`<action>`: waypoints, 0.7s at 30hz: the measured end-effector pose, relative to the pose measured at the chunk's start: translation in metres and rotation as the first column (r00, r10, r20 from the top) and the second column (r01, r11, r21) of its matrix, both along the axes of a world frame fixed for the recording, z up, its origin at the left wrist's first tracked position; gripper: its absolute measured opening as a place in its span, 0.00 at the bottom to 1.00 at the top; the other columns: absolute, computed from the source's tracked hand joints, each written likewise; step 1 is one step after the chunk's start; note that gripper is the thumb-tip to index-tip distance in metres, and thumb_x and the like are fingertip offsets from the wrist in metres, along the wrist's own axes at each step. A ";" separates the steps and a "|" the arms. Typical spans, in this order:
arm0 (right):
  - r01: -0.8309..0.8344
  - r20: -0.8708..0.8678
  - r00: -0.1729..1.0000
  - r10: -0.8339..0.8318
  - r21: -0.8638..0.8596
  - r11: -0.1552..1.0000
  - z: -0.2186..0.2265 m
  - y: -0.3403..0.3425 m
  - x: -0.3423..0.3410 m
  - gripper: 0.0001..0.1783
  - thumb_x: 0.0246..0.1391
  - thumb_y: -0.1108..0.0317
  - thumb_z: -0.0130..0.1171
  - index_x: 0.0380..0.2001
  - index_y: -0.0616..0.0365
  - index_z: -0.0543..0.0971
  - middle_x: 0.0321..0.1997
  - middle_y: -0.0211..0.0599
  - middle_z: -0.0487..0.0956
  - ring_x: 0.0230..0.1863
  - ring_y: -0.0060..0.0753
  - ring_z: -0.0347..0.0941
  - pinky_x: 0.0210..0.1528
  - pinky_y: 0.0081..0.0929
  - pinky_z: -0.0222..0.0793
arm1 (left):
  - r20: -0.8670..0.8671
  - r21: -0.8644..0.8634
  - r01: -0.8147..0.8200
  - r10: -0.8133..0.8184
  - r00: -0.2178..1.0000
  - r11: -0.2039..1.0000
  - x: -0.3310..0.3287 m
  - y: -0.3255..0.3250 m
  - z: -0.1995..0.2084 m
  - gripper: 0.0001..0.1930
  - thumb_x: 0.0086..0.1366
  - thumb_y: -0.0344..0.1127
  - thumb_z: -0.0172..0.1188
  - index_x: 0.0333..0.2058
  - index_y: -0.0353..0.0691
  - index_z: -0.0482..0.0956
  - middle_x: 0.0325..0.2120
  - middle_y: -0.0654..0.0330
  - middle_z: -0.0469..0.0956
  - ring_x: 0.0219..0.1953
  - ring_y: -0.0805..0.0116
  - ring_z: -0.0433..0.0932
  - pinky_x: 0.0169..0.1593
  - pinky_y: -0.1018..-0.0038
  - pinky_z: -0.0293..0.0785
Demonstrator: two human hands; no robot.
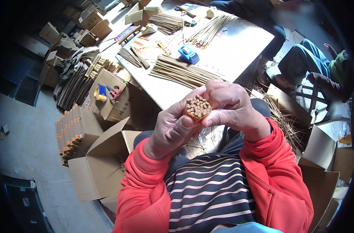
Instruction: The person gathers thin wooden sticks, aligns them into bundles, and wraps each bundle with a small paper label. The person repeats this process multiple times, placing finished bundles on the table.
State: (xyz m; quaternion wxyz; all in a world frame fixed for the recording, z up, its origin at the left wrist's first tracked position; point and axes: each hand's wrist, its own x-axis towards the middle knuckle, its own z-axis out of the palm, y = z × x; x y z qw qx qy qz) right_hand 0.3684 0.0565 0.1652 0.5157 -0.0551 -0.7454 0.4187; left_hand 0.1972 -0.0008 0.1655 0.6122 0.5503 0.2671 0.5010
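Note:
A tight bundle of brown incense sticks [198, 106] stands end-up before my chest, its cut ends facing me. An orange-red band shows around it just below the ends. My left hand [172, 126] is wrapped round the bundle from the left, the thumb pressed near the top. From the right, my right hand [233, 106] pinches at the band with curled fingers, touching the bundle's edge. The lower length of the bundle is hidden by my hands. Beyond them, loose brown sticks [180, 73] lie on the white table [239, 50].
A blue tape dispenser [189, 54] sits on the table among more stick piles. At left, a carton [120, 105] carries red scissors [114, 92] and a blue-yellow tape roll [100, 93]. Banded bundles [70, 130] are stacked beside an open box [93, 171]. Another person's legs [301, 62] are at right.

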 end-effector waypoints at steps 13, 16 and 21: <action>0.207 0.068 0.975 -0.213 0.082 0.975 0.000 0.012 -0.021 0.49 0.18 0.38 0.71 0.46 0.58 0.74 0.49 0.38 0.69 0.53 0.35 0.63 0.55 0.34 0.57 | -0.019 -0.004 0.253 -0.253 0.967 0.967 -0.028 0.009 -0.006 0.38 0.58 0.61 0.53 0.52 0.30 0.63 0.33 0.63 0.73 0.28 0.82 0.69 0.29 0.85 0.67; -0.073 0.164 0.985 0.052 0.126 0.989 -0.006 0.020 -0.026 0.40 0.24 0.40 0.70 0.41 0.56 0.80 0.46 0.39 0.71 0.51 0.36 0.63 0.54 0.35 0.57 | 0.001 -0.049 0.300 -0.300 0.954 0.953 -0.034 0.005 -0.003 0.37 0.57 0.63 0.53 0.50 0.31 0.66 0.30 0.63 0.72 0.25 0.81 0.70 0.26 0.85 0.67; -0.196 0.024 0.980 0.197 -0.036 0.980 -0.009 0.017 -0.044 0.31 0.32 0.49 0.70 0.39 0.59 0.81 0.42 0.39 0.74 0.46 0.39 0.67 0.49 0.36 0.62 | 0.073 -0.127 0.433 -0.427 0.901 0.892 -0.050 0.013 -0.003 0.37 0.57 0.63 0.54 0.50 0.33 0.66 0.27 0.63 0.72 0.22 0.79 0.70 0.23 0.84 0.66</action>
